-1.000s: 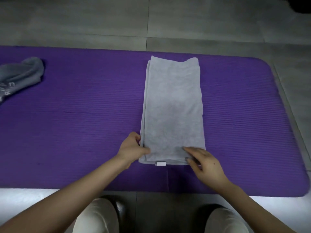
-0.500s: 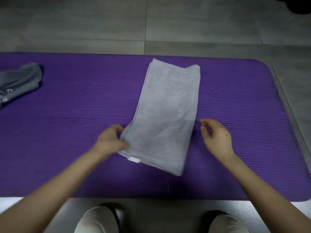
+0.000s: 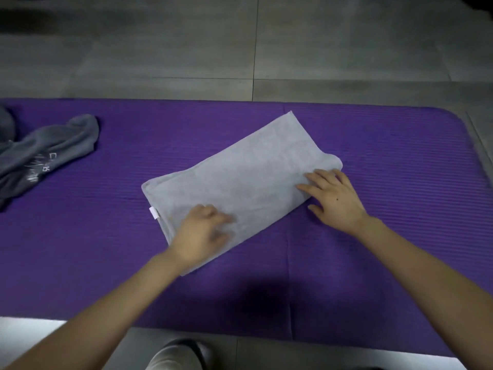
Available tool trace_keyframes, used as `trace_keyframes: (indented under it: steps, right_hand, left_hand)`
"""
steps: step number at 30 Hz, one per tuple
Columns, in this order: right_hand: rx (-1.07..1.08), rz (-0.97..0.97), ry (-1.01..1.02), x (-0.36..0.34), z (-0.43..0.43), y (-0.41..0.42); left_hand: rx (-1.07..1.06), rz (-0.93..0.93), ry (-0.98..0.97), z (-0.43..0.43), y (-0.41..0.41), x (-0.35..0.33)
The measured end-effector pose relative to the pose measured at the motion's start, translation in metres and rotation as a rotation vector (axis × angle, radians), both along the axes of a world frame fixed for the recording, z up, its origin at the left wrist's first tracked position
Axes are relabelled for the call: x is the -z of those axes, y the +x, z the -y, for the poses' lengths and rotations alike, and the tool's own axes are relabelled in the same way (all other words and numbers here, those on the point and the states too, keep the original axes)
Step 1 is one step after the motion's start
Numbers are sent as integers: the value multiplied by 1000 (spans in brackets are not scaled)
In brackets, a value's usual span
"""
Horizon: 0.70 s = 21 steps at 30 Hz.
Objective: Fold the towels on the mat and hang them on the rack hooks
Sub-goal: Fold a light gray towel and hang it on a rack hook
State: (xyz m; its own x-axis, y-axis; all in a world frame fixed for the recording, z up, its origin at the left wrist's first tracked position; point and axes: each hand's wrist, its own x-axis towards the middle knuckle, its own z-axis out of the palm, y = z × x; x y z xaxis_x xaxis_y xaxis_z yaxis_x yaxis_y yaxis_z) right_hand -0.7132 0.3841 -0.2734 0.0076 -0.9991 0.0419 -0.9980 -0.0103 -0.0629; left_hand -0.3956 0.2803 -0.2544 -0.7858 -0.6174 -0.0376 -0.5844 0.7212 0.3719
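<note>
From your head camera, the folded light grey towel (image 3: 248, 180) lies slantwise on the purple mat (image 3: 386, 263). Your right hand (image 3: 334, 198) lies flat on its right end, fingers straight and spread. Your left hand (image 3: 198, 235) rests on its near left end, fingers bent but blurred; whether they pinch cloth I cannot tell. A crumpled dark grey towel (image 3: 48, 156) lies at the mat's left edge.

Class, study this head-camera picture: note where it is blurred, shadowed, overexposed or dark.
Head view: the left hand is motion-blurred on the grey towel, the right hand sharper; a soft shadow darkens the purple mat; the floor at bottom left is blown white; top corners go dark.
</note>
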Motion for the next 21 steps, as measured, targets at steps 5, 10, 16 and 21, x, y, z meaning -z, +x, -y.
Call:
trace_keyframes:
  steps: [5, 10, 16, 21]
  right_hand:
    - [-104, -88, 56, 5, 18, -31]
    - [-135, -73, -90, -4, 10, -23]
    - [-214, 363, 424, -41, -83, 24]
    - [212, 594, 294, -47, -78, 19]
  left_hand:
    - [60, 185, 30, -27, 7, 24]
    - [95, 201, 260, -4, 7, 3]
    - [190, 560, 337, 13, 32, -19]
    - [57, 591, 293, 19, 36, -19]
